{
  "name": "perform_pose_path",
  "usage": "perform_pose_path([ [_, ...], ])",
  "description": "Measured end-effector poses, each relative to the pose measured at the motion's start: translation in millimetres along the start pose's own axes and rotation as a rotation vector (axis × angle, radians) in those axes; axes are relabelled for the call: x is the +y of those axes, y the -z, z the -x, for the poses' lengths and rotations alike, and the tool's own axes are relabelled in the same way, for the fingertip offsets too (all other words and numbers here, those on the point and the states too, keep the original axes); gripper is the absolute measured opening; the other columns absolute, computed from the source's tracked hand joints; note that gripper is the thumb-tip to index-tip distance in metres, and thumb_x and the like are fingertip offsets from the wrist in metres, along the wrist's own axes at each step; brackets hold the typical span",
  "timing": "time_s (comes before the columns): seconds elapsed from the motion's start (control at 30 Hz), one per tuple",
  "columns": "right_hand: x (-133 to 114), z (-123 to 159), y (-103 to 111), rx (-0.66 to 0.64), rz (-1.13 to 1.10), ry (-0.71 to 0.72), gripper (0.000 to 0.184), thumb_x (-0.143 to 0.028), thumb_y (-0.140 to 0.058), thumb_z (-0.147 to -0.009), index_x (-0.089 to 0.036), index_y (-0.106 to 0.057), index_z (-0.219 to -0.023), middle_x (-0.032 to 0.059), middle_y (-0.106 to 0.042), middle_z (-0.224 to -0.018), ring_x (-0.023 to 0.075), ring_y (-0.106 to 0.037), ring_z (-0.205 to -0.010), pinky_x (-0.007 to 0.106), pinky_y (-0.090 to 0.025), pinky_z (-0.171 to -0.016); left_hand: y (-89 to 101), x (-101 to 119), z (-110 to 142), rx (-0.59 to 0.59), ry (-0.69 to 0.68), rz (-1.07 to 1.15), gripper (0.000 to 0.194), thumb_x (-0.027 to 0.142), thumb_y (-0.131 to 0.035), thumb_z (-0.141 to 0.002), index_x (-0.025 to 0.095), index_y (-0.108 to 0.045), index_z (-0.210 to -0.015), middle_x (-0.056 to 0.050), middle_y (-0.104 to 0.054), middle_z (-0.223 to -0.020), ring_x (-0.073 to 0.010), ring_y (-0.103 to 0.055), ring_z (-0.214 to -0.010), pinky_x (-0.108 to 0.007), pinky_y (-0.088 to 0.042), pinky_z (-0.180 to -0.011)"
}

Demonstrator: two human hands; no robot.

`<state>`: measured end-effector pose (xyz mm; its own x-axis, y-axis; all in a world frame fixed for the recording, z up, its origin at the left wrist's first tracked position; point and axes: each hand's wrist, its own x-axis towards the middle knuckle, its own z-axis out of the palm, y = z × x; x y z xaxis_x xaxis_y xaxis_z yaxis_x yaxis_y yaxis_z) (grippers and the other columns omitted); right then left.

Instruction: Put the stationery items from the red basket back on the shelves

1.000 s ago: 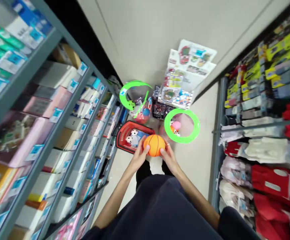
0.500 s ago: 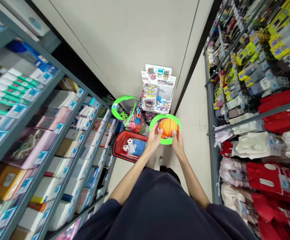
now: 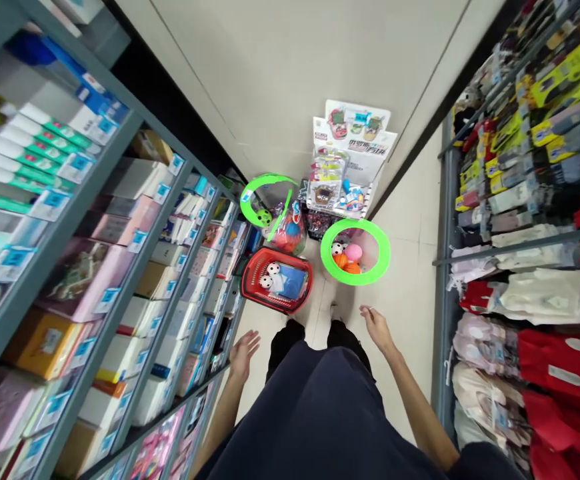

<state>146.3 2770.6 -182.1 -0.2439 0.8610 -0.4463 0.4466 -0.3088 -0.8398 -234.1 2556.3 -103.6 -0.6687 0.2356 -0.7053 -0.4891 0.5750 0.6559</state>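
My left hand hangs low beside the left shelves, fingers apart and holding nothing. On the other side, my right hand is below the green-rimmed bin, empty, with its fingers loosely bent. Orange basketballs, a pink ball and a small black-and-white football lie in that bin. The red shopping basket stands on the floor to its left. Inside the basket are two white balls with dark spots and a blue packet. Neither hand touches anything.
Another green-rimmed bin holds a green ball and bagged balls. A white cardboard display of small toys stands against the wall. Stationery shelves line the left; hanging packs of socks and clothing line the right.
My hands have let go of the orange basketball, which was held over the right bin, and have drawn back and apart toward my sides. The view has shifted slightly.
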Motion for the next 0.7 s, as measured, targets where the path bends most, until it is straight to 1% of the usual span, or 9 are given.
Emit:
perform_pose_path([
  [0.07,-4.5,-0.8,-27.8,-0.07,0.071,-0.004,0.061,-0.067,-0.053,-0.098,-0.015,-0.076,-0.119,0.0206,-0.077,-0.129,0.0331,-0.076,-0.116,0.05,-0.054,-0.113,19.6,-12.3,-19.4,-0.014,0.042,-0.023,0.032,0.045,-0.068,-0.084,0.019,-0.066,-0.103,-0.022,-0.077,-0.124,-0.0375,-0.075,-0.123,-0.056,-0.055,-0.112],
  [0.17,-20.2,-8.1,-82.5,-0.139,0.17,-0.019,0.057,-0.06,-0.055,-0.096,-0.014,-0.076,-0.12,0.0212,-0.078,-0.127,0.0347,-0.076,-0.114,0.052,-0.053,-0.112,32.2,-15.7,-67.7,-0.091,0.054,-0.05,0.037,0.047,-0.07,-0.084,0.017,-0.068,-0.106,-0.023,-0.078,-0.122,-0.0349,-0.078,-0.116,-0.051,-0.059,-0.105],
  [0.23,-31.9,-17.2,-128.0,-0.184,0.215,-0.029,0.056,-0.058,-0.053,-0.097,-0.013,-0.076,-0.121,0.021,-0.079,-0.124,0.034,-0.077,-0.111,0.052,-0.055,-0.11,32.7,-11.4,-111.6,-0.141,0.041,-0.081,0.04,0.048,-0.071,-0.085,0.015,-0.07,-0.107,-0.022,-0.079,-0.119,-0.034,-0.079,-0.112,-0.05,-0.061,-0.1],
  [0.3,-39.7,-30.4,-178.2,-0.243,0.246,-0.034,0.055,-0.057,-0.051,-0.097,-0.013,-0.076,-0.118,0.0193,-0.081,-0.119,0.032,-0.079,-0.106,0.049,-0.058,-0.106,28.8,-5.0,-161.8,-0.175,0.007,-0.131,0.037,0.045,-0.073,-0.085,0.015,-0.071,-0.106,-0.02,-0.08,-0.115,-0.0332,-0.079,-0.11,-0.049,-0.061,-0.099],
  [0.4,-35.3,-55.4,-255.0,-0.336,0.28,-0.04,0.052,-0.058,-0.051,-0.097,-0.016,-0.077,-0.111,0.017,-0.082,-0.115,0.0301,-0.081,-0.102,0.046,-0.062,-0.1,17.2,1.2,-245.1,-0.204,-0.076,-0.24,0.025,0.031,-0.076,-0.086,0.016,-0.074,-0.105,-0.016,-0.08,-0.115,-0.0303,-0.077,-0.113,-0.047,-0.057,-0.106],
  [0.5,-4.3,-77.2,-323.3,-0.389,0.305,-0.073,0.051,-0.06,-0.052,-0.097,-0.018,-0.076,-0.111,0.0156,-0.082,-0.116,0.0296,-0.081,-0.101,0.045,-0.064,-0.097,1.9,-7.3,-339.8,-0.215,-0.145,-0.387,0.021,0.02,-0.076,-0.088,0.015,-0.075,-0.108,-0.014,-0.078,-0.121,-0.0278,-0.073,-0.118,-0.048,-0.054,-0.112],
  [0.57,29.4,-83.3,-358.1,-0.404,0.322,-0.113,0.052,-0.061,-0.05,-0.099,-0.017,-0.076,-0.113,0.0156,-0.082,-0.114,0.0297,-0.081,-0.101,0.046,-0.065,-0.096,-9.9,-25.5,-409.3,-0.202,-0.161,-0.501,0.025,0.017,-0.076,-0.088,0.013,-0.073,-0.113,-0.015,-0.075,-0.126,-0.0294,-0.069,-0.125,-0.052,-0.05,-0.116],
  [0.63,67.1,-81.3,-380.7,-0.407,0.356,-0.157,0.053,-0.06,-0.048,-0.101,-0.017,-0.075,-0.116,0.0168,-0.081,-0.117,0.0314,-0.08,-0.106,0.049,-0.063,-0.1,-23.0,-53.4,-480.4,-0.18,-0.161,-0.61,0.036,0.016,-0.077,-0.087,0.01,-0.071,-0.123,-0.019,-0.071,-0.136,-0.0342,-0.063,-0.136,-0.056,-0.045,-0.12],
  [0.7,100.5,-75.0,-390.7,-0.394,0.403,-0.194,0.053,-0.058,-0.048,-0.103,-0.016,-0.074,-0.121,0.0188,-0.079,-0.123,0.034,-0.077,-0.115,0.055,-0.059,-0.107,-37.6,-87.3,-547.9,-0.166,-0.174,-0.701,0.053,0.014,-0.077,-0.086,0.008,-0.066,-0.138,-0.026,-0.06,-0.15,-0.0407,-0.053,-0.148,-0.058,-0.04,-0.124],
])
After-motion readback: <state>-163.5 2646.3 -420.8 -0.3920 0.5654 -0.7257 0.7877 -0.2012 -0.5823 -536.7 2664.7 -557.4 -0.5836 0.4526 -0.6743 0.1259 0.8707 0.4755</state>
